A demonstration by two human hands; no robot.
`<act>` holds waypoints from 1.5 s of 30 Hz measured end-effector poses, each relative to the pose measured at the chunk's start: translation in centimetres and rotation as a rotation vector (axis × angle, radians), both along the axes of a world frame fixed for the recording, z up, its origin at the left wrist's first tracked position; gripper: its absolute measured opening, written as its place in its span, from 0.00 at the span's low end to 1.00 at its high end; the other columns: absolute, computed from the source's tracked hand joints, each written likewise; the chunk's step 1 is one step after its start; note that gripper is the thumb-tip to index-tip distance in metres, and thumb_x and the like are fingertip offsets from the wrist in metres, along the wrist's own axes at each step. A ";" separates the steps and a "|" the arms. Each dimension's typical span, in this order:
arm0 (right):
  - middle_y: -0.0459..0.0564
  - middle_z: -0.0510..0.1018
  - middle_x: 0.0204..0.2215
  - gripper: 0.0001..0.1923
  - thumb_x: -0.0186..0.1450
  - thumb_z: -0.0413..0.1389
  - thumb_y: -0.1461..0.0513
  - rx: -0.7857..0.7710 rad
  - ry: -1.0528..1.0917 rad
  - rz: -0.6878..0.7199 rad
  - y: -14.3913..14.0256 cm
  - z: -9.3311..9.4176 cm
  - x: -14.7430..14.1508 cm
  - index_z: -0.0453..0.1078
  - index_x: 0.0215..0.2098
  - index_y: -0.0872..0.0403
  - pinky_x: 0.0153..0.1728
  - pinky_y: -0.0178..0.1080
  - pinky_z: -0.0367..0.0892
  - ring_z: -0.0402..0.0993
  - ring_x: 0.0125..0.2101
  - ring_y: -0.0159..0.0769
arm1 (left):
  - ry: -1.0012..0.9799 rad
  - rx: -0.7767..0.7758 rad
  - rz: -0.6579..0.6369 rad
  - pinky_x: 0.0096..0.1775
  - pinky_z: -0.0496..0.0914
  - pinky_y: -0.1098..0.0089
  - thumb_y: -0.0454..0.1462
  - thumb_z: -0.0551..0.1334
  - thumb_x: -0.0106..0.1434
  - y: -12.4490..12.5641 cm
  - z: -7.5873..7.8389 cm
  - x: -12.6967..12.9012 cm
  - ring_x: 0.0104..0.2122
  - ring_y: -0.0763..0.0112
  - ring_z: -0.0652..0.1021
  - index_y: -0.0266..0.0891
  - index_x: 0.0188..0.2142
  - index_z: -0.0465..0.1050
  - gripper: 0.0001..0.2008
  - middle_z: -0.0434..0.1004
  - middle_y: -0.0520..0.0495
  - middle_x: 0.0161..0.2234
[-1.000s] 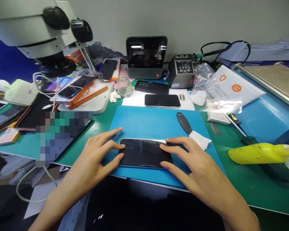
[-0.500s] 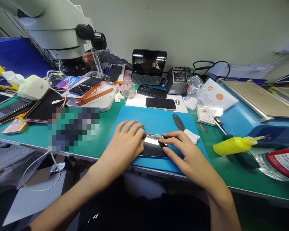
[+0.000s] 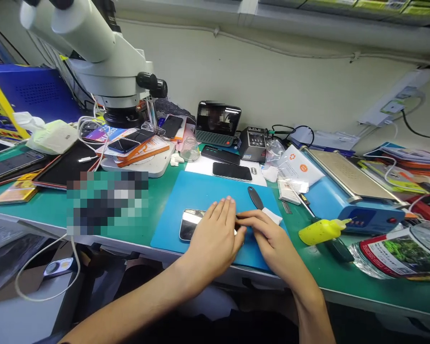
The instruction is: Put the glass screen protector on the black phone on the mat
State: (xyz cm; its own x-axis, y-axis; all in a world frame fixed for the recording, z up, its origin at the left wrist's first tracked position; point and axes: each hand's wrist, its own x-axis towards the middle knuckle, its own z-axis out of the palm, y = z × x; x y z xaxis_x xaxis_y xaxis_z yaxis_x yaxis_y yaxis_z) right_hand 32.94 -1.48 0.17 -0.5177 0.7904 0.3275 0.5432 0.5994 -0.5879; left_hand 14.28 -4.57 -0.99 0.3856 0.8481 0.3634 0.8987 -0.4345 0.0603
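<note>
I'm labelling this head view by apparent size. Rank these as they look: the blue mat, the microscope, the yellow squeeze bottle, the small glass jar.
1. microscope, though it sits nearer the camera and is cut off at the top edge
2. blue mat
3. yellow squeeze bottle
4. small glass jar

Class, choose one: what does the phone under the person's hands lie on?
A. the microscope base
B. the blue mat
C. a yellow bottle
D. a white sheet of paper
B: the phone, under the left hand and right hand, lies flat on the blue mat.
</note>
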 end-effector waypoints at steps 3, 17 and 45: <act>0.49 0.83 0.53 0.22 0.74 0.47 0.68 0.018 0.006 -0.013 0.1 -0.3 0.2 0.81 0.49 0.43 0.58 0.46 0.75 0.81 0.54 0.41 | -0.012 0.037 0.022 0.70 0.66 0.49 0.53 0.45 0.81 -0.9 -0.4 -1.3 0.73 0.50 0.66 0.24 0.72 0.63 0.37 0.62 0.31 0.73; 0.50 0.77 0.63 0.20 0.76 0.49 0.65 0.231 -0.231 -0.062 -1.3 0.6 -0.2 0.78 0.57 0.41 0.64 0.59 0.72 0.74 0.63 0.47 | -0.031 -0.135 0.081 0.71 0.62 0.42 0.63 0.55 0.73 -3.1 -0.9 -14.7 0.76 0.43 0.57 0.32 0.77 0.52 0.47 0.54 0.37 0.77; 0.53 0.78 0.63 0.19 0.73 0.52 0.67 0.292 -0.271 -0.226 -4.6 1.0 -2.5 0.81 0.53 0.46 0.69 0.70 0.62 0.68 0.69 0.53 | -0.255 -0.214 -0.030 0.74 0.55 0.42 0.58 0.67 0.68 -1.4 -1.6 -14.9 0.77 0.50 0.57 0.50 0.67 0.67 0.33 0.61 0.49 0.76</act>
State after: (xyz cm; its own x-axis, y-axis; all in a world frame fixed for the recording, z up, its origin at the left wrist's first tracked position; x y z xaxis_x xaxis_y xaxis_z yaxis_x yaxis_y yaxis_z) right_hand 30.46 -6.08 1.16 -0.4409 0.7877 0.4302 0.7900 0.5681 -0.2305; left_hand -0.65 -5.95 -2.60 0.3309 0.9053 0.2665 0.8302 -0.4135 0.3739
